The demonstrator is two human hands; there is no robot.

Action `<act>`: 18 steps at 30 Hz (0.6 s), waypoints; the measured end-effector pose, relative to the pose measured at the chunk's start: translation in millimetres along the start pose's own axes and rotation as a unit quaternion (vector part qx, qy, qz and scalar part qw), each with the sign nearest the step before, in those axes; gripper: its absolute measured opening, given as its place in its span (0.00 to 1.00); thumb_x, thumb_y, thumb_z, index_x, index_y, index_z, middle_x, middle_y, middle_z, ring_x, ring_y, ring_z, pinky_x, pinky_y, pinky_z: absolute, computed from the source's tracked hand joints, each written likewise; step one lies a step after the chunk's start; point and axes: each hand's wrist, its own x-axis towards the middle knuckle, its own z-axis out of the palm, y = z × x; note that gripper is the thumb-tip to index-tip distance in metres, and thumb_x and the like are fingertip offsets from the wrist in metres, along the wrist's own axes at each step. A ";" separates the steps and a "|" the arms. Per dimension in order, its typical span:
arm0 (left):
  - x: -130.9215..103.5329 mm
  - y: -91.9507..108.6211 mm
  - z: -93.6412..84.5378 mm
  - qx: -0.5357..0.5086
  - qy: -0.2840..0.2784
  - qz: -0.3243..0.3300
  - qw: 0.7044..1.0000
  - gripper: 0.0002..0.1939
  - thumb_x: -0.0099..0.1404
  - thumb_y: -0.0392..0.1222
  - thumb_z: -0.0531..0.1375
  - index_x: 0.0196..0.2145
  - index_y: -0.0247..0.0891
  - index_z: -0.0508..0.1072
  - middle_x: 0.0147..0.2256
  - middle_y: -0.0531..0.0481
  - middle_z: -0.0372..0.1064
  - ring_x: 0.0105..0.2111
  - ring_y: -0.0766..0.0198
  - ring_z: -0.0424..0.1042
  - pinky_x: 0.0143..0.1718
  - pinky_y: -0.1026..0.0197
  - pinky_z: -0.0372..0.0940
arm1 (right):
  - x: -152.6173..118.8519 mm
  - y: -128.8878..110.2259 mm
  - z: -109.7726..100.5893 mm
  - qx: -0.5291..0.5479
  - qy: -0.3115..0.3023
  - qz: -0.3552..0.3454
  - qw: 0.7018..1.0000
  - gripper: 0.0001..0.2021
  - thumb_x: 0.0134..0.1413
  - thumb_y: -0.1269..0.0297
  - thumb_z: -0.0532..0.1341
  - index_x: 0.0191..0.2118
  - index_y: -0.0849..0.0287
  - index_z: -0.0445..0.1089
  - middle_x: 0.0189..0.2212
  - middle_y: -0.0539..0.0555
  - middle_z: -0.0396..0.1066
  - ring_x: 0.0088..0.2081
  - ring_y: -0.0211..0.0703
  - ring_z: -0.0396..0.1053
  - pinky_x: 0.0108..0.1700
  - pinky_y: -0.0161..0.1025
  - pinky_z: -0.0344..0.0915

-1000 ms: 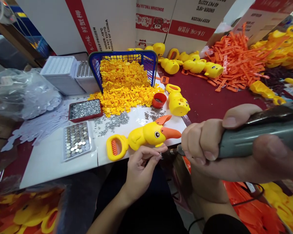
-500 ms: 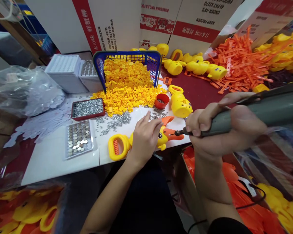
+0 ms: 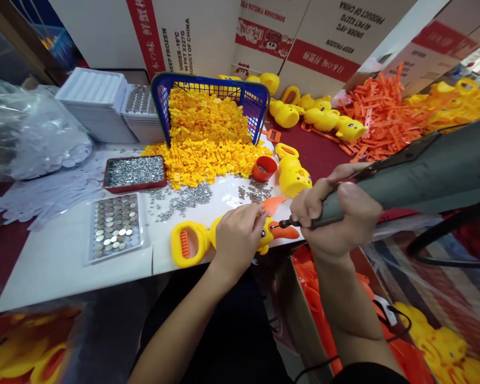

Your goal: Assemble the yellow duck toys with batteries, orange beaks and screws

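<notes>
A yellow toy duck (image 3: 190,242) with an orange beak lies on its side at the table's front edge. Closed over its middle, my left hand (image 3: 238,242) hides much of the body; the fingertips are near the head, by the beak. A dark grey-green electric screwdriver (image 3: 408,176) is gripped in my right hand (image 3: 336,213), its body running up to the right. Its thin bit points left and meets the duck's head at the base of the beak, where it seems to touch. Whether a screw sits on the tip is too small to tell.
Behind stand a blue basket (image 3: 157,106) spilling yellow parts, a red cup (image 3: 264,168) and another toy duck (image 3: 294,178). Loose screws (image 3: 192,200), a screw tray (image 3: 135,173) and a tray of button cells (image 3: 116,226) lie left. An orange-filled box (image 3: 304,298) stands below right.
My right hand has brought the screwdriver's bit left, from over the beak to the duck's head. My left fingers, stretched out before, have curled in over the duck.
</notes>
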 end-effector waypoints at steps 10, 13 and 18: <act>-0.9 0.6 0.4 -0.012 -0.001 -0.005 1.000 0.07 0.72 0.39 0.59 0.37 0.39 0.77 0.38 0.48 0.82 0.37 0.60 0.80 0.37 0.61 0.69 | 1.1 -0.3 -1.7 -0.028 -0.025 0.005 0.999 0.09 0.50 0.58 0.66 0.32 0.50 0.65 0.11 0.41 0.59 0.10 0.35 0.50 0.14 0.38 0.49; 0.1 1.0 -0.2 -0.018 0.003 -0.007 1.000 0.07 0.72 0.39 0.59 0.36 0.39 0.76 0.36 0.49 0.82 0.36 0.61 0.80 0.36 0.62 0.69 | -0.2 -0.9 -0.5 -0.027 -0.020 0.008 0.999 0.08 0.50 0.58 0.66 0.31 0.51 0.65 0.11 0.42 0.59 0.10 0.34 0.50 0.14 0.38 0.48; 0.9 2.0 -0.5 -0.025 0.008 -0.015 1.000 0.05 0.70 0.39 0.62 0.35 0.40 0.76 0.35 0.50 0.81 0.34 0.61 0.80 0.35 0.62 0.68 | -2.7 -0.1 -2.0 -0.041 -0.013 0.017 0.999 0.07 0.50 0.58 0.66 0.31 0.50 0.66 0.12 0.42 0.58 0.11 0.35 0.50 0.15 0.39 0.49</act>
